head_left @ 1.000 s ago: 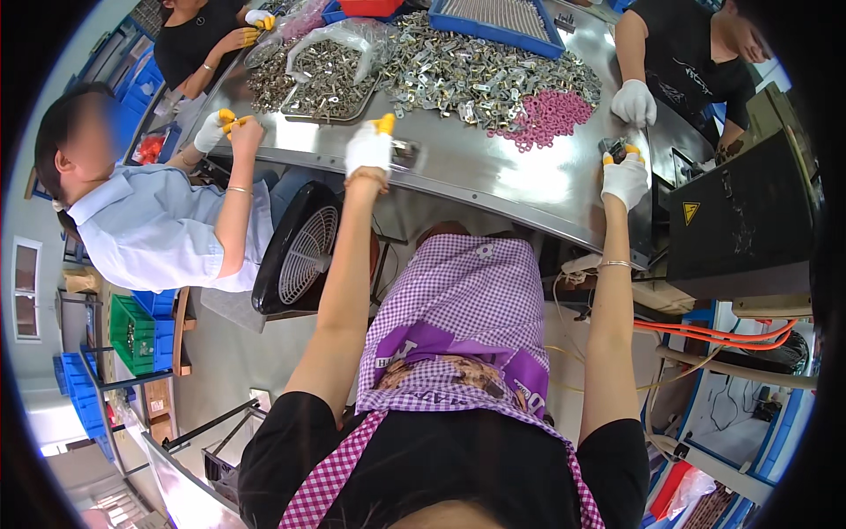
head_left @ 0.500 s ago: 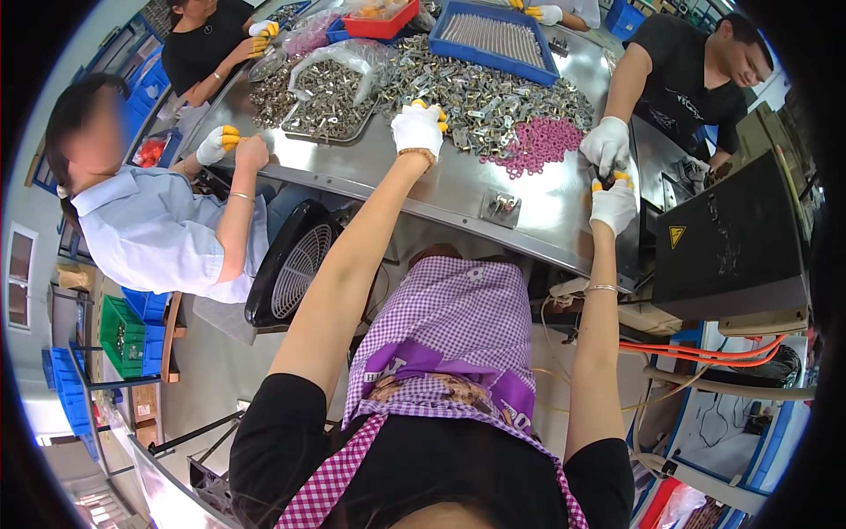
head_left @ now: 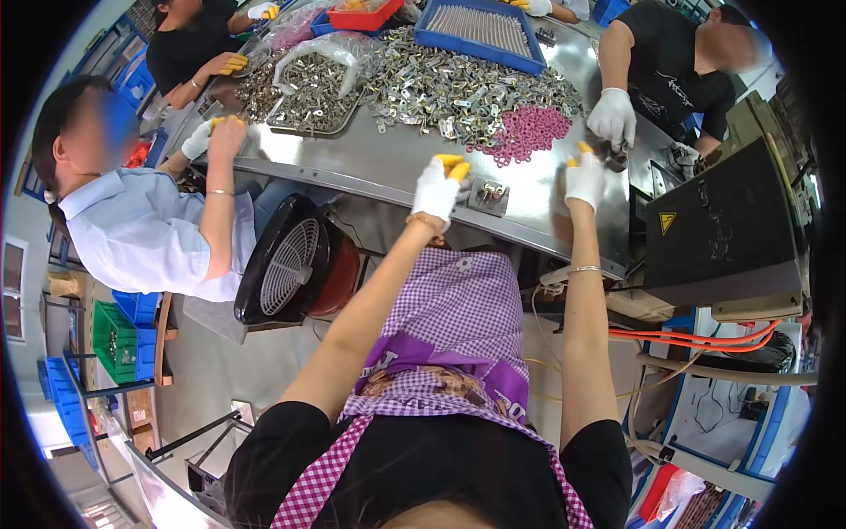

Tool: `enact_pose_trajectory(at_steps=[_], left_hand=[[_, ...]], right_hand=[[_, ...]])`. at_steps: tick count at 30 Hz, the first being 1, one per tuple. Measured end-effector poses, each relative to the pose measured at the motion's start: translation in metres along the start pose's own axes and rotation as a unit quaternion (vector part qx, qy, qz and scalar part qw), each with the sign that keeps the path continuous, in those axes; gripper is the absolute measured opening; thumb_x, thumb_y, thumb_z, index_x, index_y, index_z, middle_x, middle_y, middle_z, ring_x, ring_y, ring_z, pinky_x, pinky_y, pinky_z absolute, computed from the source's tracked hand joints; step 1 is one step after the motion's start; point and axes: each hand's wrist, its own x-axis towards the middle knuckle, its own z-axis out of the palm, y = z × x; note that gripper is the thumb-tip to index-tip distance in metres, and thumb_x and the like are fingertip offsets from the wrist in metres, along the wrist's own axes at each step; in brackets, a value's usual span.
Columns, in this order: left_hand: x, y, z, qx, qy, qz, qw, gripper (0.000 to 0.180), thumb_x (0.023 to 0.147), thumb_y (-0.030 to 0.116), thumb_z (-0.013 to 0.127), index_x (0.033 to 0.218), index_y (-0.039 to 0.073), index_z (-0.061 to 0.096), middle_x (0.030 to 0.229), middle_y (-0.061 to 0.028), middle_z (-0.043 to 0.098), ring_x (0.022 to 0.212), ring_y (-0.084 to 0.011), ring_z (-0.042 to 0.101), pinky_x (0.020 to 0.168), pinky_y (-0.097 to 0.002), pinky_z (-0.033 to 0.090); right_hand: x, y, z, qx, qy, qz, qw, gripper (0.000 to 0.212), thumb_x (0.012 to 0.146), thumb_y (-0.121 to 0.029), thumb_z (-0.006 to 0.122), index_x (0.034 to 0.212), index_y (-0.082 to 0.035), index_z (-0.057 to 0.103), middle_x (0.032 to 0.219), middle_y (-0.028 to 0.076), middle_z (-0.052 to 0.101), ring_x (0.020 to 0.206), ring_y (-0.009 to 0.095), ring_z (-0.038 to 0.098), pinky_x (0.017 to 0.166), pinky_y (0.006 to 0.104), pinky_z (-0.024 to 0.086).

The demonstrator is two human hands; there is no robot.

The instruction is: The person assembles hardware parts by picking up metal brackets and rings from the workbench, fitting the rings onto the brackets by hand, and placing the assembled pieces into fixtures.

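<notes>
My left hand [head_left: 435, 189], in a white glove with yellow fingertips, is over the table's front edge. Its fingers are bent together toward a small metal fixture [head_left: 489, 196] just to the right; anything between them is too small to make out. My right hand [head_left: 584, 182], gloved alike, rests low over the right part of the steel table [head_left: 388, 181]. Its fingers point away from me and are drawn together, and what they hold, if anything, cannot be seen. Beyond it, a co-worker's gloved hand [head_left: 612, 117] is at a dark metal tool [head_left: 614, 157].
Small metal parts [head_left: 467, 84] lie heaped across the table, beside pink rings [head_left: 531, 134]. A blue tray [head_left: 480, 55] of pale rods stands at the back, a metal tray of parts [head_left: 317, 93] at left. A black machine box [head_left: 727, 231] flanks the right; a fan [head_left: 295, 264] stands left.
My left hand has come back from the parts heap to the front edge near the fixture. My right hand has drawn left, apart from the co-worker's hand. The view has shifted slightly.
</notes>
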Motion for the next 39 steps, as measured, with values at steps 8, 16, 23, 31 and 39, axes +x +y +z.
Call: enact_pose_trajectory(at_steps=[8, 16, 23, 31, 39], left_hand=[[-0.017, 0.012, 0.020, 0.169, 0.005, -0.025, 0.985, 0.021, 0.088, 0.018, 0.062, 0.103, 0.003, 0.062, 0.084, -0.0092, 0.065, 0.064, -0.0171, 0.060, 0.053, -0.0296, 0.049], [-0.009, -0.022, -0.017, 0.574, 0.112, 0.321, 0.745, 0.020, 0.080, 0.022, 0.065, 0.092, 0.006, 0.066, 0.086, -0.0125, 0.064, 0.069, -0.0267, 0.060, 0.062, -0.0368, 0.049], [-0.014, -0.021, -0.024, 0.603, 0.118, 0.348, 0.708, 0.025, 0.078, 0.024, 0.066, 0.096, 0.007, 0.068, 0.083, -0.0104, 0.064, 0.067, -0.0281, 0.058, 0.062, -0.0385, 0.048], [-0.009, -0.026, -0.017, 0.430, 0.113, 0.258, 0.858, 0.022, 0.078, 0.023, 0.068, 0.094, 0.007, 0.068, 0.083, -0.0102, 0.067, 0.067, -0.0258, 0.061, 0.062, -0.0358, 0.048], [-0.017, -0.008, -0.016, 0.374, 0.068, 0.204, 0.902, 0.019, 0.079, 0.018, 0.069, 0.093, 0.005, 0.066, 0.086, -0.0097, 0.070, 0.069, -0.0214, 0.064, 0.064, -0.0322, 0.049]], right_hand=[[0.012, -0.021, 0.025, -0.008, -0.081, 0.009, 0.997, 0.024, 0.086, -0.026, 0.058, 0.105, -0.017, 0.070, 0.097, 0.010, 0.067, 0.081, 0.031, 0.063, 0.075, 0.0388, 0.050], [0.005, -0.023, 0.019, -0.014, -0.064, -0.040, 0.997, 0.023, 0.087, -0.028, 0.059, 0.102, -0.015, 0.070, 0.096, 0.009, 0.067, 0.079, 0.030, 0.063, 0.073, 0.0378, 0.049], [-0.066, -0.067, -0.036, 0.074, 0.035, -0.229, 0.970, 0.014, 0.082, -0.011, 0.067, 0.092, -0.001, 0.066, 0.099, 0.010, 0.068, 0.085, 0.023, 0.063, 0.078, 0.0289, 0.048], [-0.093, -0.067, -0.053, 0.198, -0.184, -0.171, 0.948, 0.013, 0.077, -0.002, 0.070, 0.089, -0.002, 0.066, 0.096, 0.008, 0.067, 0.085, 0.020, 0.061, 0.080, 0.0260, 0.046], [-0.088, -0.063, -0.049, 0.303, -0.226, -0.159, 0.912, 0.016, 0.076, 0.002, 0.069, 0.090, -0.003, 0.065, 0.094, 0.007, 0.065, 0.082, 0.017, 0.059, 0.077, 0.0253, 0.046]])
